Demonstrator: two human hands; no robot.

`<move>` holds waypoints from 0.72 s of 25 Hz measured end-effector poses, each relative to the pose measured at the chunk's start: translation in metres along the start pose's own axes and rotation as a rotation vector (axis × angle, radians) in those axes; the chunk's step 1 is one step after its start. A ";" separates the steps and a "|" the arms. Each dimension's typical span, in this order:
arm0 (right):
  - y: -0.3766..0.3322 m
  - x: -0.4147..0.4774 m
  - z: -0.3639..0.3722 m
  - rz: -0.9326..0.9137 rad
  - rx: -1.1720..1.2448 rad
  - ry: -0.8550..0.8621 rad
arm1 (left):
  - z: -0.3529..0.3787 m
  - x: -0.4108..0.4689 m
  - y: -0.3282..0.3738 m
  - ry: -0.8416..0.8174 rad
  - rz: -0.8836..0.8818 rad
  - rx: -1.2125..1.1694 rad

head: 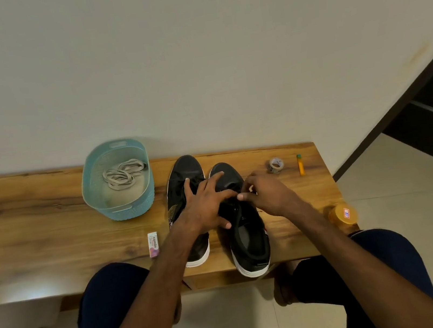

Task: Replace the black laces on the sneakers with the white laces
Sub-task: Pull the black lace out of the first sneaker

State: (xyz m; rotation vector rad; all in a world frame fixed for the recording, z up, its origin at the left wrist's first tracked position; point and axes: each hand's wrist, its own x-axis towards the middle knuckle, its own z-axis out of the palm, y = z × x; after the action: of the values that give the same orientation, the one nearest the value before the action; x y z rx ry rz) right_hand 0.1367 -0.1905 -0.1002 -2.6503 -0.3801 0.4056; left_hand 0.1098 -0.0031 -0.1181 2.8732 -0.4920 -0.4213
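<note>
Two black sneakers with white soles stand side by side on the wooden table, toes away from me: the left sneaker (183, 174) and the right sneaker (244, 233). My left hand (203, 205) lies spread across both, fingers straight, pressing on the right sneaker's lacing. My right hand (264, 194) has its fingers curled and pinches the black lace (232, 189) at the right sneaker's upper eyelets. The white laces (123, 175) lie coiled inside the light blue basket (131, 205) to the left of the sneakers.
A small white eraser box (153, 244) lies left of the sneakers near the front edge. A tape roll (276, 165) and an orange marker (300, 165) lie at the back right. An orange jar (343, 216) stands at the table's right front corner. My knees are below the table edge.
</note>
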 end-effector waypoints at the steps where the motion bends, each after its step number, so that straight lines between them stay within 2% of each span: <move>1: -0.002 0.002 0.000 0.011 -0.045 -0.011 | 0.000 0.001 -0.001 0.005 0.001 0.009; 4: -0.007 0.007 0.002 -0.033 -0.133 -0.042 | 0.000 0.003 -0.001 0.032 0.000 0.041; 7: 0.001 0.002 -0.018 0.047 0.323 0.031 | -0.001 0.003 -0.001 0.046 0.005 0.073; 8: 0.010 -0.001 -0.026 0.078 0.389 0.075 | -0.001 0.003 -0.001 0.047 0.006 0.064; 9: 0.019 -0.004 -0.034 0.126 0.334 0.103 | -0.001 0.002 0.000 0.046 0.005 0.054; 11: 0.032 -0.005 -0.033 0.183 -0.053 0.098 | -0.001 0.002 0.002 0.048 0.003 0.044; 12: 0.031 -0.005 -0.028 0.158 -0.132 0.084 | -0.002 0.002 0.003 0.049 0.002 0.040; 16: 0.002 -0.005 -0.006 -0.009 0.095 -0.032 | 0.000 0.001 -0.002 0.023 -0.026 0.030; 18: -0.001 -0.002 0.005 0.008 0.030 -0.028 | 0.002 0.000 -0.005 0.016 -0.021 0.027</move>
State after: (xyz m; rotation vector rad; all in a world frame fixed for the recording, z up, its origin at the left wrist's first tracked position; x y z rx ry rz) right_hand 0.1327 -0.1886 -0.1031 -2.6204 -0.3698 0.4481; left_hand 0.1106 0.0016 -0.1207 2.9078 -0.4685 -0.3983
